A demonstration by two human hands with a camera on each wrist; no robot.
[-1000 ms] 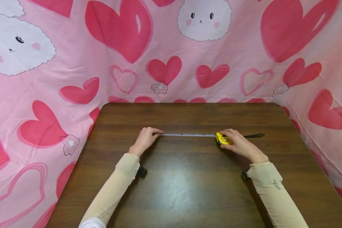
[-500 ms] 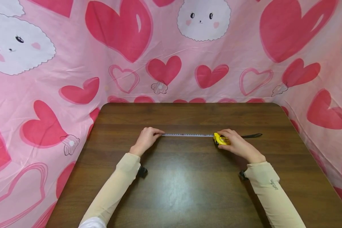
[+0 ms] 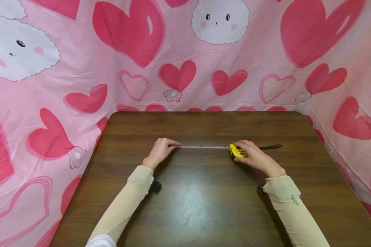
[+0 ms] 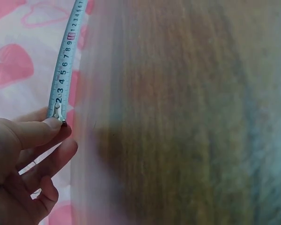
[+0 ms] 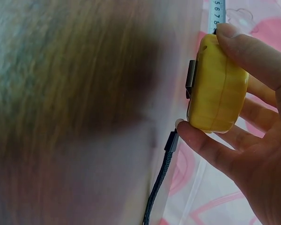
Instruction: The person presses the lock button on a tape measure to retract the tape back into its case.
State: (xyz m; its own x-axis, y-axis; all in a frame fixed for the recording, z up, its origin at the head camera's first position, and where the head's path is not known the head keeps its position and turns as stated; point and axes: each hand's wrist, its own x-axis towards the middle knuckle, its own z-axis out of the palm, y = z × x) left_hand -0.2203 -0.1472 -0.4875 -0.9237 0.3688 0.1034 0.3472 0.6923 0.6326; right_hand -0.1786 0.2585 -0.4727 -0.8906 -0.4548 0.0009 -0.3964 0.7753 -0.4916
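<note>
A yellow tape measure [image 3: 238, 151] is gripped by my right hand [image 3: 256, 157] at the middle right, above the table. Its white blade [image 3: 204, 146] stretches out to the left in a straight line. My left hand [image 3: 160, 151] pinches the blade's end; in the left wrist view the thumb lies over the metal hook [image 4: 58, 112]. In the right wrist view the yellow case [image 5: 220, 84] sits between thumb and fingers, with a dark clip [image 5: 191, 78] on its side. A black wrist strap [image 5: 161, 173] hangs from the case.
The brown wooden table [image 3: 185, 192] extends under both arms, with rounded far corners. A pink cloth [image 3: 185, 51] printed with hearts hangs behind it and on both sides. Small black wrist cameras sit under both sleeves.
The right hand has moved left with the tape measure, and the left hand slightly right. The stretch of blade between them has become shorter.
</note>
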